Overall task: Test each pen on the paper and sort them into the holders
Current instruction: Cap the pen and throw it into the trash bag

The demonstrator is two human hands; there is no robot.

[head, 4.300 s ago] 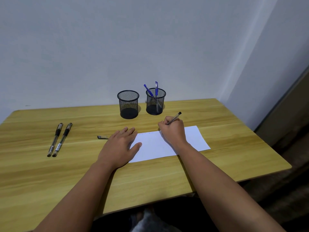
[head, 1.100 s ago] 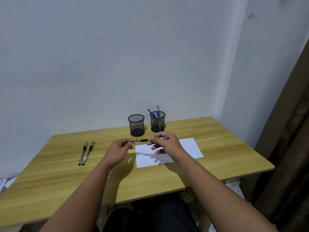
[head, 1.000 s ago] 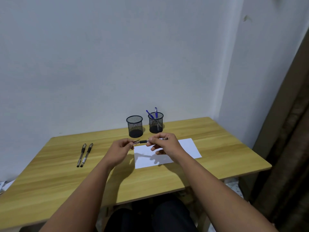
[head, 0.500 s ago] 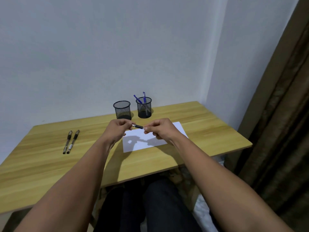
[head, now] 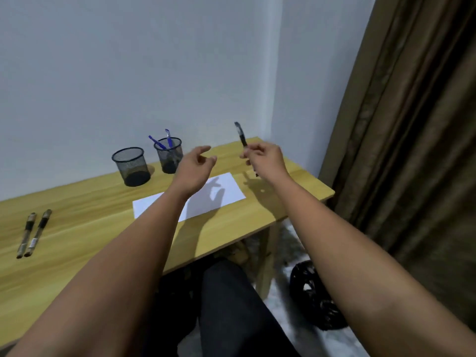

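The left hand (head: 197,164) hovers above the far end of the sheet of paper (head: 226,188), fingers loosely parted and holding nothing. Going from left to right across the wooden desk (head: 85,220): at about nine o'clock lie two dark capped pens (head: 33,233), side by side and touching or nearly so, well apart from everything else. Towards eleven o'clock stands a black mesh holder (head: 130,166) with no pen showing above its rim, and just beside it, nearer twelve o'clock, a second mesh holder (head: 168,155) with two blue pens (head: 162,143) leaning out of it. The white paper lies at the centre of the desk, partly hidden by the left forearm. At about one o'clock the right hand (head: 265,159) is raised clear of the desk, its fingertips pinched on a dark pen (head: 241,135) that points upward and tilts slightly left. Whether the pen is capped is too blurred to tell. The step in hand appears to be sorting: this pen looks ready to go into a holder. The next move probably calls for carrying it left, towards eleven or twelve o'clock, lowering it into a holder's mouth, then reaching to nine o'clock for another pen.
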